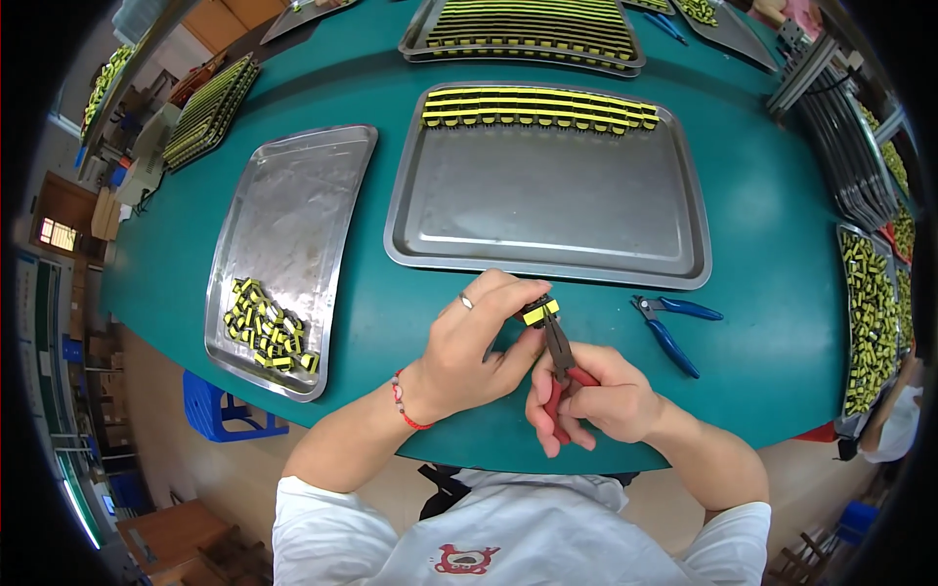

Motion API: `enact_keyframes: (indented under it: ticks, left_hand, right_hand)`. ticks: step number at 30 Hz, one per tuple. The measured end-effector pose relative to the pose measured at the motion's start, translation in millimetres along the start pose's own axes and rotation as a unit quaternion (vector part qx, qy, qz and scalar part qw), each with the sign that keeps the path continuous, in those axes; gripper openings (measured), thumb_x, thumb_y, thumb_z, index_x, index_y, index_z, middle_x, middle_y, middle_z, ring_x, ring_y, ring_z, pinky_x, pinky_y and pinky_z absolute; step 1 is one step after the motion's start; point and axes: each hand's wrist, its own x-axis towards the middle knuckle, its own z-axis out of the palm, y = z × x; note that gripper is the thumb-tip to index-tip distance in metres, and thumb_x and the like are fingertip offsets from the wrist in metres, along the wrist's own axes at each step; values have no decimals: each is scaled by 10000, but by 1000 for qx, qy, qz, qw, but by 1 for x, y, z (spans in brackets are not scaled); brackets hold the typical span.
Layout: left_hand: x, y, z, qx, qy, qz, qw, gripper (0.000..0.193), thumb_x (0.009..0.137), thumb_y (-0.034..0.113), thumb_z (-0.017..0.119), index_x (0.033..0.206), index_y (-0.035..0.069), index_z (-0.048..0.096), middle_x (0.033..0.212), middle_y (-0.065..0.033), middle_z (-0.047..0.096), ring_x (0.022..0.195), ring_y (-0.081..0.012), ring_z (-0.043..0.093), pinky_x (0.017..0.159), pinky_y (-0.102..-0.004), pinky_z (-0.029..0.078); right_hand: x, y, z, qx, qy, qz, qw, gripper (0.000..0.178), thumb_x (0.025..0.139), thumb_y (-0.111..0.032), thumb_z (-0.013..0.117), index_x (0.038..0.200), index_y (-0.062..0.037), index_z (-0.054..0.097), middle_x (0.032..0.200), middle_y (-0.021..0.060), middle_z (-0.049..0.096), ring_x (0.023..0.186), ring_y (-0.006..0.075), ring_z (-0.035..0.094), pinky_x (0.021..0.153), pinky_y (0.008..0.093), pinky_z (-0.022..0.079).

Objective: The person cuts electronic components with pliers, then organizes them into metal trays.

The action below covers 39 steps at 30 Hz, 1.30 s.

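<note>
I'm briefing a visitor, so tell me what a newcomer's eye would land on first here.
First, the red-handled pliers in the right hand, at a black-and-yellow part in the left hand, lower centre. Beyond them, a metal tray holds yellow rows along its far edge.

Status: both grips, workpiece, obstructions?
Left grip pinching yellow-and-black component. Right grip on red-handled needle-nose pliers, tips at component. Blue-handled cutters off right, not obstructing.

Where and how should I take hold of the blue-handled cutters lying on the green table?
Probably by the blue handles, coming from the near right side: they lie splayed apart, spreading rightward and toward the person, while the metal head points left and away.
</note>
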Motion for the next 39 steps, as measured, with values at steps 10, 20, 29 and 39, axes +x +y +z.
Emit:
enact_keyframes:
  ticks: [10, 20, 29, 39]
  left_hand:
    - [1, 0, -3, 24, 10, 2, 1000, 430, 722, -145, 646, 1133, -22, 619, 846, -87, 654, 680, -144, 556, 530, -242, 408]
    - [-2, 2, -1, -23, -6, -61, 998, 391, 739, -138, 642, 1114, -29, 625, 839, -85, 651, 664, -123, 544, 535, -233, 404]
    - [-2, -1, 1, -29, -3, -55, 998, 388, 743, -131, 663, 1113, -19, 634, 816, -69, 616, 647, -117, 529, 530, -236, 403]
    - [-2, 0, 5, -25, 28, -92, 995, 325, 769, -85, 725, 1075, -18, 636, 805, -51, 604, 602, -81, 473, 513, -218, 363]
  right_hand:
    - [-2, -1, -6, -24, 5, 40, 999, 310, 727, 123, 386, 1005, 31, 491, 843, 205, 640, 610, 257, 645, 408, 296, 456]
    - [2, 4, -3, 30, 2, 28, 999, 343, 719, 128, 388, 1029, 23, 490, 848, 208, 635, 641, 286, 665, 402, 276, 420]
    - [3, -1, -14, 6, -23, 57, 998, 324, 722, 116, 408, 1020, 14, 486, 851, 213, 634, 684, 297, 673, 429, 292, 415]
    - [0, -9, -8, 27, -68, 67, 995, 341, 727, 87, 416, 1057, 35, 486, 948, 231, 624, 818, 357, 688, 591, 395, 621]
